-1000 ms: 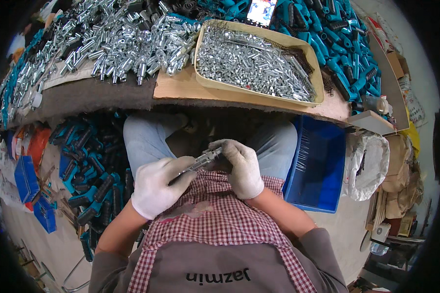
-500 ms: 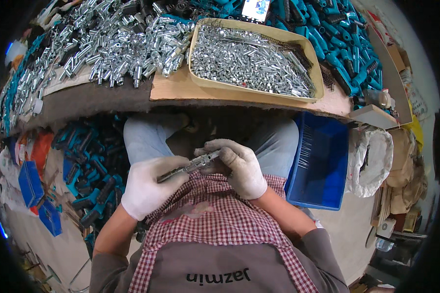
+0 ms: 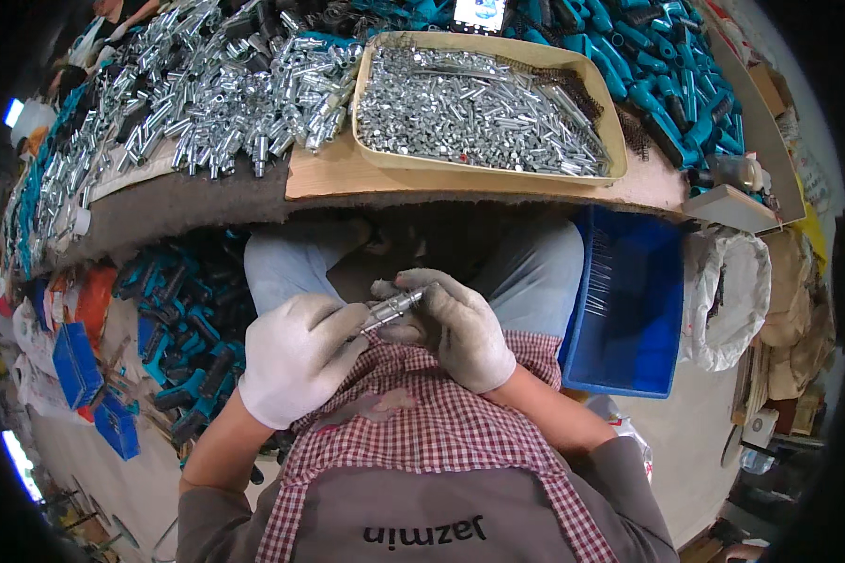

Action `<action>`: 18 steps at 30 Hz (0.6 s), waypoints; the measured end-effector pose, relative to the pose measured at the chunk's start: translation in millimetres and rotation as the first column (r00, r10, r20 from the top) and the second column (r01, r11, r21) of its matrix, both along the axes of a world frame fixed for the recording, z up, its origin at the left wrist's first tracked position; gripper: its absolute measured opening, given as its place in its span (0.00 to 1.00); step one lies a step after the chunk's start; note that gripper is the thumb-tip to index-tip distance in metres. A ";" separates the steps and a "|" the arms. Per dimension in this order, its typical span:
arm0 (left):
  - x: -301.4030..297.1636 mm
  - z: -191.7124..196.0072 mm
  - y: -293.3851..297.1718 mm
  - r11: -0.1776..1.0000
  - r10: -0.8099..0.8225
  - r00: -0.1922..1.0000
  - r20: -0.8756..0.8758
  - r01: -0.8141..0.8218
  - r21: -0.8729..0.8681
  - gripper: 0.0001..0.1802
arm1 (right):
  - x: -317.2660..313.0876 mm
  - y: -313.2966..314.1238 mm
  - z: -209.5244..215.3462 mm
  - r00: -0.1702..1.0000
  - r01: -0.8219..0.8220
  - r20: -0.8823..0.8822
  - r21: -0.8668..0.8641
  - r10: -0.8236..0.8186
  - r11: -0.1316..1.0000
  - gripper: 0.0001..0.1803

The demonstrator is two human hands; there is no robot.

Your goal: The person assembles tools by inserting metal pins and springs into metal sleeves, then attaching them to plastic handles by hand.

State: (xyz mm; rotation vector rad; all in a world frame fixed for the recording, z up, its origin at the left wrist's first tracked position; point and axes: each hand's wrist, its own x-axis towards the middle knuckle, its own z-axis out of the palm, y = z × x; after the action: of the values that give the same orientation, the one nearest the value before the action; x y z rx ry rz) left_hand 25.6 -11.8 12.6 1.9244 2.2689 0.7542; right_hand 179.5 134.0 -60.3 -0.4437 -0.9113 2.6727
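Over my lap, a shiny silver tubular metal part (image 3: 393, 310) lies slanted between my two white-gloved hands. My right hand (image 3: 469, 340) is closed around its right end, thumb on top and fingers behind and below. At its left end, the fingertips of my left hand (image 3: 296, 358) pinch together. My left fingers cover whatever else may be in that hand. Grey smudges mark the right glove.
Ahead on the bench, a cream tray (image 3: 498, 169) holds small metal pieces. Silver tubular parts (image 3: 253, 103) pile up left of it, teal-and-black handles (image 3: 662, 84) right. A blue bin (image 3: 629, 319) stands beside my right knee. More handles (image 3: 183, 328) lie on the left.
My left hand has turned, its fingers now curled over the part's left end. The long dark piece that showed along my left palm is out of sight. My right hand keeps its hold.
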 end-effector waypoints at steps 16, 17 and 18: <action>4.3 0.3 -3.1 0.994 -0.030 0.994 -0.105 0.041 0.102 0.15 | -3.1 -13.3 2.4 0.990 0.138 -0.027 -0.039 -0.139 0.990 0.20; 5.6 -1.8 -4.5 0.994 -0.031 0.994 -0.104 0.042 0.104 0.15 | -2.3 -14.1 0.9 0.987 0.157 -0.018 -0.021 -0.157 0.987 0.20; 7.5 -5.9 -7.4 0.997 0.029 0.998 0.052 -0.033 0.075 0.16 | -2.1 -14.9 -0.7 0.984 0.175 -0.012 -0.002 -0.175 0.984 0.19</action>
State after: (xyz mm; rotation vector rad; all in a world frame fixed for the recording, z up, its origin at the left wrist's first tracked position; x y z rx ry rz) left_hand 33.1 -19.1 6.7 1.8819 2.2769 0.8956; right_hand 177.5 119.2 -61.0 -0.4841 -0.8263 2.5138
